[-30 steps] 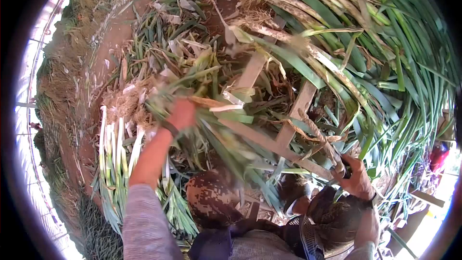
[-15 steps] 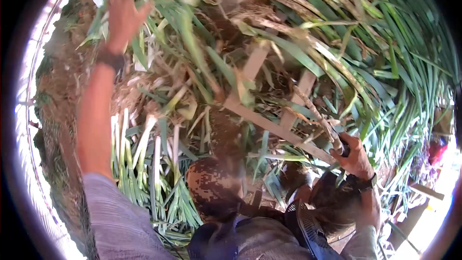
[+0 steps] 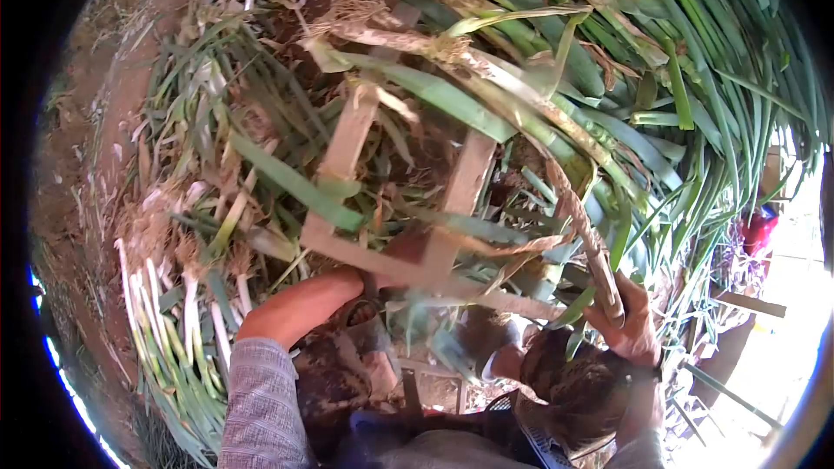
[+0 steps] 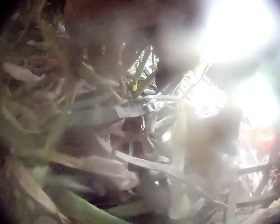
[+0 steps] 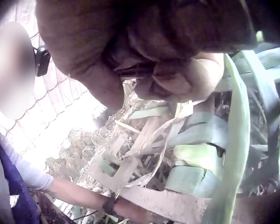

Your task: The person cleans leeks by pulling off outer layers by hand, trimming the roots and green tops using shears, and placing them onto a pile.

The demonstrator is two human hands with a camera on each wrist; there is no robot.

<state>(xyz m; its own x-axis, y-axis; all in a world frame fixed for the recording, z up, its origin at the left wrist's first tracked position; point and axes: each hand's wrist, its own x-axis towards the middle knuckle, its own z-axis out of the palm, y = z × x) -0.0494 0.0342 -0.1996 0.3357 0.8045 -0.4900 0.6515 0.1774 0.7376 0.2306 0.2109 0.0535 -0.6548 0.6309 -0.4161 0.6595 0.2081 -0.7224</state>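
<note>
My left hand (image 3: 407,256), blurred, reaches in at the wooden frame (image 3: 469,178), with its fingers lost among leaves and slats. Green leek leaves (image 3: 295,182) lie just beyond it. At the right, my right hand (image 3: 627,321) has its fingers curled around the lower end of a brown, stick-like piece (image 3: 591,252); I cannot tell what this piece is. In the right wrist view the curled fingers (image 5: 172,77) fill the top, above pale, flat leaves. The left wrist view is hazy, with loose leaves (image 4: 149,163) and strong glare.
A large heap of long leeks (image 3: 695,95) fills the upper right. Cleaned leeks with white stems (image 3: 169,321) lie at the lower left, roots upward. Trimmings (image 3: 208,87) cover the soil at the upper left. My legs and feet (image 3: 378,360) are close below the frame.
My left hand swept to the upper left among loose leaves, then came back down to the wooden frame. The right hand keeps its grip at the right. The view has shifted right.
</note>
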